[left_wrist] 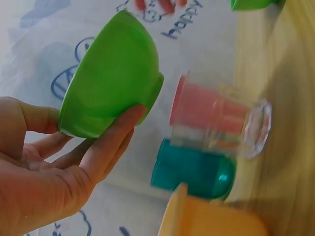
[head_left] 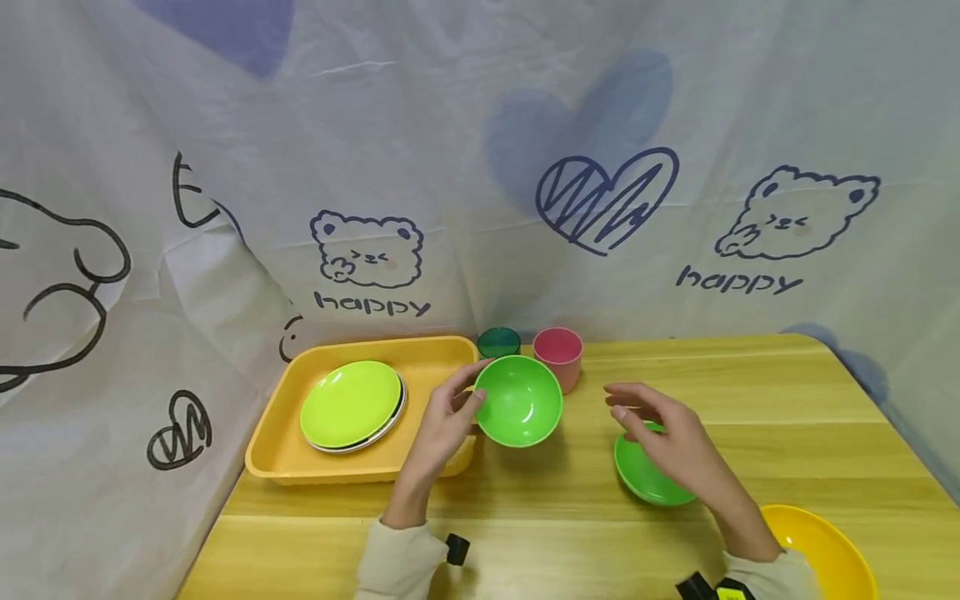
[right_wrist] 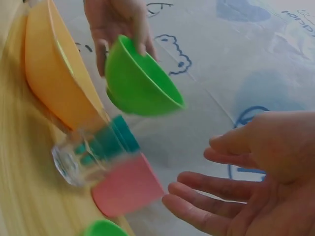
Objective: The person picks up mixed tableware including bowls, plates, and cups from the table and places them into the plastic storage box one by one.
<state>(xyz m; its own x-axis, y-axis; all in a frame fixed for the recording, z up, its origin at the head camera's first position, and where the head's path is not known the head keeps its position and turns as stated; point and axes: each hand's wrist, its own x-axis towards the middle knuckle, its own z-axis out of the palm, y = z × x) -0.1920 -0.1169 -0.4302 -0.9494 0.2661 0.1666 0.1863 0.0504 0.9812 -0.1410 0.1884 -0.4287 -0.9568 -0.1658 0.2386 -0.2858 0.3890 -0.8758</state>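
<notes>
A green bowl [head_left: 519, 402] is held up above the table by my left hand [head_left: 444, 423]. In the left wrist view the thumb pinches the rim of the bowl [left_wrist: 115, 73] while the fingers support its underside. My right hand [head_left: 670, 433] hangs in the air to the right with fingers loosely bent and nothing in them. Below it, partly covered by that hand, a second green dish [head_left: 647, 477] lies on the table. In the right wrist view the right hand [right_wrist: 246, 182] is apart from the raised bowl [right_wrist: 140, 83].
A yellow tray [head_left: 431, 358] on the left holds stacked plates [head_left: 351, 404]. Behind the raised bowl stand a teal cup [head_left: 498, 340], a pink cup [head_left: 558, 350] and a clear glass [left_wrist: 246, 128]. A yellow bowl [head_left: 821, 550] sits at front right. A printed cloth [head_left: 480, 167] hangs behind.
</notes>
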